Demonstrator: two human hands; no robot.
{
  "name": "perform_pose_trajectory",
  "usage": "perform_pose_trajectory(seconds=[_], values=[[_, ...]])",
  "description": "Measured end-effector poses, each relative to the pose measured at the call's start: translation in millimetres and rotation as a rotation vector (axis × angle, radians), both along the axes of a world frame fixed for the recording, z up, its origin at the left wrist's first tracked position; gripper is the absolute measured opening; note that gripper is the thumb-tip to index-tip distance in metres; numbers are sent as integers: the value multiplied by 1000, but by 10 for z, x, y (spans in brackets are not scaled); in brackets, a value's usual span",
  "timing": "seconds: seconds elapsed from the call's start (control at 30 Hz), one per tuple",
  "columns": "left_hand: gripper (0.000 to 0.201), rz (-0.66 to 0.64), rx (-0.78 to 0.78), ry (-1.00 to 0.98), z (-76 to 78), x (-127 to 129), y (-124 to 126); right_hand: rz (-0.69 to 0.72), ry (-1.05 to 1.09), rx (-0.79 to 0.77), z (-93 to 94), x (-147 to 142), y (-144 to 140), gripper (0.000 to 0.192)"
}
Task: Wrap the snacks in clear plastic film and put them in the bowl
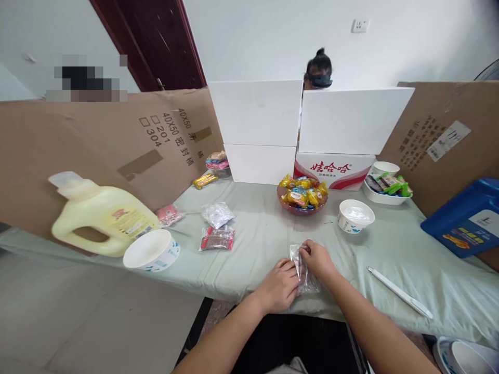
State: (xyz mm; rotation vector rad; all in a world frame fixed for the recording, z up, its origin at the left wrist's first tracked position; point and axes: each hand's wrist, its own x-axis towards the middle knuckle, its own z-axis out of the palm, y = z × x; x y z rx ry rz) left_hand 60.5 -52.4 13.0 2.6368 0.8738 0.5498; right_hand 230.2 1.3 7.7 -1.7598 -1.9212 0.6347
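Landmark: we take the red bowl of yellow snack packets (302,200) at the middle of the worktop (257,244) as our reference.
Clear plastic bag: we see the clear plastic bag (302,270) in front of the red bowl, at the near edge of the worktop, held between both hands.
Left hand: our left hand (279,285) is curled, fingers pinched on the bag's lower left side.
Right hand: our right hand (317,259) is closed, fingertips gripping the bag's top edge.
White paper cup: a white paper cup (355,215) stands just right of the red bowl.
White utensil: a long white utensil (399,292) lies right of the bowl and nearer to us.
Wrapped snacks: two small wrapped snacks (217,226) lie left of the bowl.
Yellow jug: a yellow jug (103,215) lies far left of the bowl, with a white bowl (152,250) just beside it.
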Motion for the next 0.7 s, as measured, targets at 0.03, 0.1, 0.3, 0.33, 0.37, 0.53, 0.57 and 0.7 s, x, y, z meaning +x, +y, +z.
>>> perform_pose_trajectory(seconds=[0.03,0.1,0.3,0.33,0.37,0.53,0.57,0.7], values=[[24,2,-5,-12,-2,-3,-1,-15,-22,3,-4,-12,-11,14],[26,0,-19,-74,-6,-17,-8,-33,-57,15,-6,-37,-36,15],[24,92,-190,-394,-56,-102,-43,-34,-94,9,7,-45,-48,17],[30,132,-224,-422,-71,-110,-44,-32,-91,4,9,-35,-46,18],[37,163,-245,-436,-86,-114,-41,-28,-87,0,10,-24,-43,18],[40,204,-116,-311,-136,-73,-14,-13,-46,-23,7,24,-24,21],[37,223,-81,-275,-140,-57,-14,-14,-36,-29,4,31,-20,21],[33,331,-17,-150,-150,4,-36,-23,5,-52,-8,44,0,25]])
